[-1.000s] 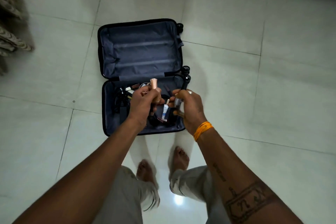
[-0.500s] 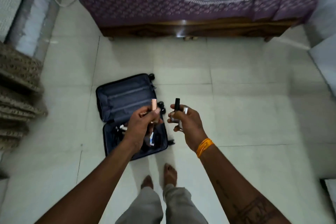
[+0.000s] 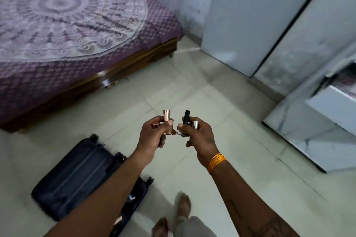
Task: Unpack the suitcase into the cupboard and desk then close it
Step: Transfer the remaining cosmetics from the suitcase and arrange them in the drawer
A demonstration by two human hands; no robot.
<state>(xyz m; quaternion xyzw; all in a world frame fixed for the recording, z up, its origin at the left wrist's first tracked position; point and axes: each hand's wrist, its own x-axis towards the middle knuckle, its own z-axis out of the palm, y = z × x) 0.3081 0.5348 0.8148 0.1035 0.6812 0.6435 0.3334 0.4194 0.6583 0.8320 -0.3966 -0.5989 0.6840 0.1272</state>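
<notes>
My left hand grips a rose-gold cosmetic tube upright, with more small tubes hidden in the fist. My right hand holds a black-capped bottle and a silver-capped tube. Both hands are held out in front of me above the floor. The dark blue suitcase lies open on the tiles at the lower left, partly behind my left forearm, with small items still in its near half.
A bed with a purple patterned cover fills the upper left on a wooden frame. A pale cupboard stands at the upper right. A marble-patterned desk sits at the right. My bare feet are below.
I have stood up and turned right, away from the suitcase, which slid to the lower left. The cupboard and desk came into view. Both hands keep the same items.
</notes>
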